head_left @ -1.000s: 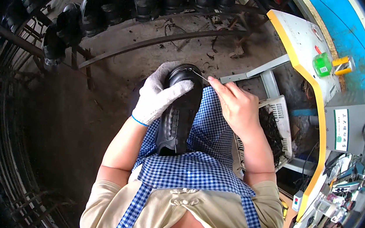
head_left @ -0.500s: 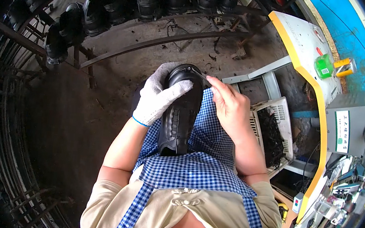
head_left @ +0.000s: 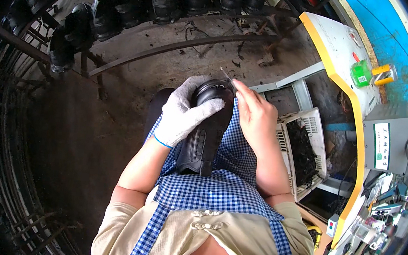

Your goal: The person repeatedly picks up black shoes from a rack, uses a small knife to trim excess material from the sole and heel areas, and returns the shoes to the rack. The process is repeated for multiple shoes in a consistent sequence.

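Note:
A black shoe (head_left: 205, 137) stands over my lap, toe end away from me. My left hand (head_left: 180, 118), in a white knit glove, is closed around its far end, with the thumb across the top. Bare, my right hand (head_left: 255, 115) is just to the right of the toe. Its fingers pinch a thin, pointed metal tool (head_left: 226, 74), whose tip sticks up past the toe's rim. The tool's exact kind is too small to make out, and the fingers cover its lower part.
Several black shoes (head_left: 164, 1) sit along a metal rack (head_left: 182, 44) ahead. At right, a white plastic basket (head_left: 319, 133) holds black scraps (head_left: 305, 152). A white, yellow-edged table (head_left: 327, 43) carries a green container (head_left: 361, 74) and a grey machine (head_left: 394, 136).
The shoe's toe has turned slightly right and nearer to me, the left hand with it. The tool's tip has swung from the toe's surface to point up and away from it.

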`<state>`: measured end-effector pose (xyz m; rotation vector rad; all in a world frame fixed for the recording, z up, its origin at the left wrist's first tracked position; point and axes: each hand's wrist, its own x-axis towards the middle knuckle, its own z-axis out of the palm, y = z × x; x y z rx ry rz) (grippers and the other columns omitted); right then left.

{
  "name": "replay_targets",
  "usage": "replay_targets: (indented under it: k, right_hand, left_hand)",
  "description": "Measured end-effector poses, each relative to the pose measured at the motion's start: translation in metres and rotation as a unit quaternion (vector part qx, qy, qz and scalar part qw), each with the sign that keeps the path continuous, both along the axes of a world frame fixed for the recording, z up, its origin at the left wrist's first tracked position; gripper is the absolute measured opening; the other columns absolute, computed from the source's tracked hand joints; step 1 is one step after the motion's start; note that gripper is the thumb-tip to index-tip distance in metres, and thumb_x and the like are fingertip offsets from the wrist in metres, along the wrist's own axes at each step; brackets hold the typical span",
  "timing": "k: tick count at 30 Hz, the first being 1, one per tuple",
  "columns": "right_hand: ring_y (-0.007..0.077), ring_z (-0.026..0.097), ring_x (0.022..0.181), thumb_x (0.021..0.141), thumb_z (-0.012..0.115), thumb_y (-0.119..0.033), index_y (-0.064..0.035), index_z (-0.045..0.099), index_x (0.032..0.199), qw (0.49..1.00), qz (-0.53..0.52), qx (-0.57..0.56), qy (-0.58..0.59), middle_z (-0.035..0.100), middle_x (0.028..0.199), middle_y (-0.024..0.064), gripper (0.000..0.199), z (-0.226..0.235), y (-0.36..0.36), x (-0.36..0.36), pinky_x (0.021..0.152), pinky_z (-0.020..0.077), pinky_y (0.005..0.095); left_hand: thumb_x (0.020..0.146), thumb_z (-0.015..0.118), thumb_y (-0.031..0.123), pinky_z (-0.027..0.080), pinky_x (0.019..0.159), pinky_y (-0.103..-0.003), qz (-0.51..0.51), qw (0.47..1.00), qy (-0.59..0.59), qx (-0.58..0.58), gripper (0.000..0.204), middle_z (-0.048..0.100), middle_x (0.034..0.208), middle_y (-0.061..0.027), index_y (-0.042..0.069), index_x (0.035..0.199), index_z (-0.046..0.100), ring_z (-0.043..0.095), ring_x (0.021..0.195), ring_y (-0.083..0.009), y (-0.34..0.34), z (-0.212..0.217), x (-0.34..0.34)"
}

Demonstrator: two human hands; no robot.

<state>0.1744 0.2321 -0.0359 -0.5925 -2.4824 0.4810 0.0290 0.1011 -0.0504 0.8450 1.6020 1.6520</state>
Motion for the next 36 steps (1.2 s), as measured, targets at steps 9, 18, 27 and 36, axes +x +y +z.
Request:
replay_targets:
  k: [9, 18, 27, 36]
  right_hand:
    - [0.0253, 0.062, 0.058, 0.088, 0.067, -0.011, -0.0204, 0.069, 0.122, 0.990, 0.082, 0.084, -0.072, 0.057, 0.075, 0.0056, 0.035, 0.046, 0.001, 0.027, 0.052, 0.0513, 0.0380]
    - [0.0251, 0.063, 0.061, 0.084, 0.066, -0.009, -0.0218, 0.068, 0.123, 0.980, 0.072, 0.137, -0.126, 0.058, 0.078, 0.0048, 0.041, 0.054, 0.001, 0.025, 0.054, 0.0534, 0.0389]
    - [0.0262, 0.064, 0.061, 0.083, 0.065, -0.007, -0.0186, 0.064, 0.129, 0.981, 0.082, 0.135, -0.111, 0.059, 0.079, 0.0065, 0.047, 0.042, 0.001, 0.017, 0.055, 0.0543, 0.0388]
    - [0.0273, 0.067, 0.061, 0.091, 0.066, -0.013, -0.0162, 0.065, 0.126, 0.997, 0.041, 0.058, -0.018, 0.067, 0.080, 0.0085, 0.035, 0.014, -0.007, 0.006, 0.052, 0.0541, 0.0383]
  left_hand:
    - [0.080, 0.082, 0.034, 0.052, 0.094, -0.033, 0.012, 0.999, -0.042, 0.000, 0.060, 0.068, 0.113, -0.0125, 0.000, 0.125, 0.060, 0.065, 0.105, -0.0187, -0.002, -0.006, -0.006]
    - [0.079, 0.083, 0.034, 0.052, 0.094, -0.033, 0.006, 0.999, -0.039, -0.009, 0.061, 0.069, 0.114, -0.0125, 0.001, 0.125, 0.061, 0.065, 0.105, -0.0187, -0.002, -0.004, -0.005]
    - [0.080, 0.082, 0.035, 0.052, 0.094, -0.033, 0.011, 0.999, -0.033, -0.007, 0.060, 0.068, 0.113, -0.0127, 0.000, 0.124, 0.061, 0.065, 0.104, -0.0194, -0.005, -0.004, -0.008]
    - [0.080, 0.082, 0.036, 0.052, 0.093, -0.033, 0.026, 0.999, -0.030, -0.001, 0.062, 0.068, 0.113, -0.0135, -0.001, 0.124, 0.060, 0.065, 0.105, -0.0196, -0.004, -0.008, -0.010]
